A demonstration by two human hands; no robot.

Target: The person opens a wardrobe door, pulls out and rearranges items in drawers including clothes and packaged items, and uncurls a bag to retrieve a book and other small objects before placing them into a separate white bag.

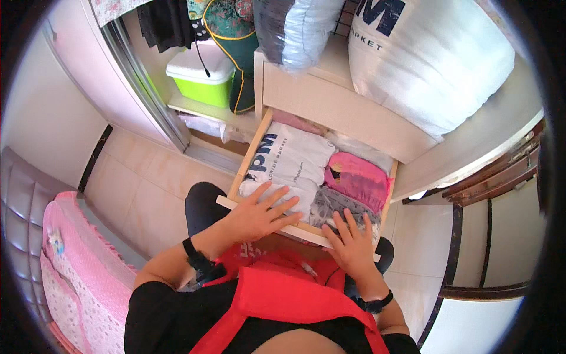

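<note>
Starting at the far left, I record a grey padded headboard (20, 236) and, beside it, pink bedding (82, 271) with a ruffled edge. Next stands a pale sliding door (97, 76), and right of it, on a low shelf, a bright green box (203, 85) with a white lid. A dark band (201, 264) circles my left wrist. My left hand (254, 217) is open and grips nothing: palm down, fingers spread, it reaches over the front edge of the pulled-out drawer (252, 150), fingertips at the near part of a white bag (292, 150). Whether they press on it I cannot tell. The white bag lies flat along the left side of the drawer, dark lettering facing up. Above, on the pale cabinet (330, 97), sits a silvery-grey plastic bag (306, 35). A dark grey bundle (333, 203) occupies the near right corner of the drawer, with a bright pink bundle (358, 177) directly behind it. My right hand (352, 243) is likewise open and holds nothing; its spread fingers extend over the drawer's front edge and the dark grey bundle, contact unconfirmed. Further right, a large, bulging white sack (433, 71) rests on the cabinet top. Brown wooden furniture (501, 177) closes the survey at the right rim.
</note>
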